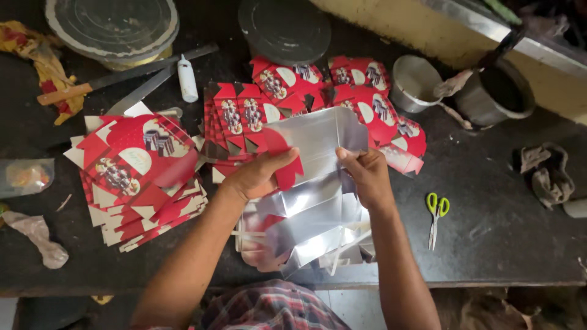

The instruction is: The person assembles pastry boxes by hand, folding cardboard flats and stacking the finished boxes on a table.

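Head view: a silver-lined box blank (318, 143) is gripped at its left edge by the left hand (260, 177) and at its right edge by the right hand (367, 177), fingers closed, above a silver stack (306, 235) at the table's near edge (489, 282) (bare room lies right, around scissors (436, 215)).

Green-handled scissors (436, 211) lie on a dark table (489, 238), with a small white bottle (187, 78), two round turntables (113, 24) at the far edge, two metal pots (414, 82), a crumpled rag (546, 174) and a long flat blade (143, 88) nearby.
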